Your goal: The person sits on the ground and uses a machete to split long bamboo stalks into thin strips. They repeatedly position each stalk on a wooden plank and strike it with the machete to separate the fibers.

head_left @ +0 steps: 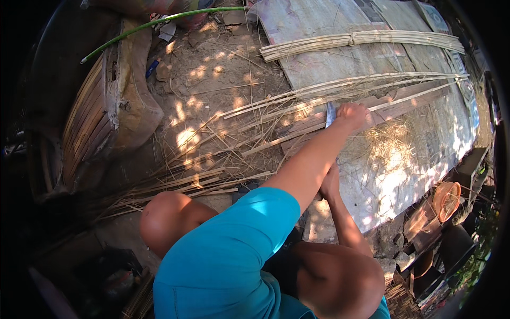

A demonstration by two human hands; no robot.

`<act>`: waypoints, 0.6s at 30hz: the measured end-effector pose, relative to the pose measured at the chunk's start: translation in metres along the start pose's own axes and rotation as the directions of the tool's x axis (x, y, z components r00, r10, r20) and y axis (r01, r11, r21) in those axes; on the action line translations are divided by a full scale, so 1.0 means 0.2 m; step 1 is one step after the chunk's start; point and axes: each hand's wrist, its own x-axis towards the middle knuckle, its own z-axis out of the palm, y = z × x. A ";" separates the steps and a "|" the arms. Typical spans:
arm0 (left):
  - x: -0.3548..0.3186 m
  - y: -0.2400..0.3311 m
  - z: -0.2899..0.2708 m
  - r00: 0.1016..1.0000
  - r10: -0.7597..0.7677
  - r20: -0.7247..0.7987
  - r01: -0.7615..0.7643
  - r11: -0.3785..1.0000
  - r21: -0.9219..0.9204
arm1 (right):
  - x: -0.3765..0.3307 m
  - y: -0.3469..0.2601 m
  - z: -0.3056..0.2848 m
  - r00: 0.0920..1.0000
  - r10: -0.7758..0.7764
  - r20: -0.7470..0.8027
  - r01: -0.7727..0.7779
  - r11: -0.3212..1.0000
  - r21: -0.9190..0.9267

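My left hand [352,115] reaches far out over a wooden board [411,104], its fingers closed around a thin, pale bamboo strip [396,101]. The strip runs out to the right, and a length of it shows on the left too. Just left of that hand, a knife [330,114] has its bright blade upright against the strip. Its handle passes out of sight under my left forearm. Below the forearm, in line with the blade, is my right hand [330,183], closed, apparently on the knife's handle. Its fingertips are mostly hidden.
More split strips [313,94] lie beyond my hands, and a tied bundle [361,40] rests on the grey sheet [324,69]. Shavings [393,141] pile up on the right. Loose strips [196,183] cover ground to the left. An orange basket [446,201] stands at right, a green pole [159,22] far left.
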 end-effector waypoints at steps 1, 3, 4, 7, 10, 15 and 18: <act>0.01 0.00 0.00 1.000 -0.002 0.005 0.002 1.000 -0.005 | -0.04 0.02 0.05 0.996 -0.083 0.032 0.085 0.993 -0.082; 0.02 -0.03 0.00 1.000 -0.004 0.013 0.004 1.000 -0.010 | -0.14 0.10 0.22 0.933 -0.328 0.147 0.359 0.865 -0.351; 0.02 -0.03 -0.01 1.000 0.001 -0.010 -0.001 1.000 -0.018 | -0.16 0.06 0.23 0.927 -0.302 0.221 0.367 0.847 -0.385; -0.05 -0.03 0.00 0.999 0.007 -0.036 -0.008 0.999 -0.033 | -0.12 -0.14 0.13 0.903 0.044 0.427 0.203 0.832 -0.516; -0.04 -0.02 -0.08 0.999 0.020 -0.042 -0.021 0.999 -0.030 | -0.14 0.16 0.25 0.895 -0.061 0.443 0.239 0.903 -0.358; -0.09 -0.02 -0.01 0.998 0.026 -0.061 -0.022 0.998 0.057 | -0.23 0.06 0.29 0.896 -0.223 0.384 0.305 0.937 -0.168; -0.04 0.01 0.02 0.999 0.025 -0.035 -0.021 0.993 0.115 | -0.04 -0.05 0.04 0.987 -0.005 0.159 0.034 0.984 -0.176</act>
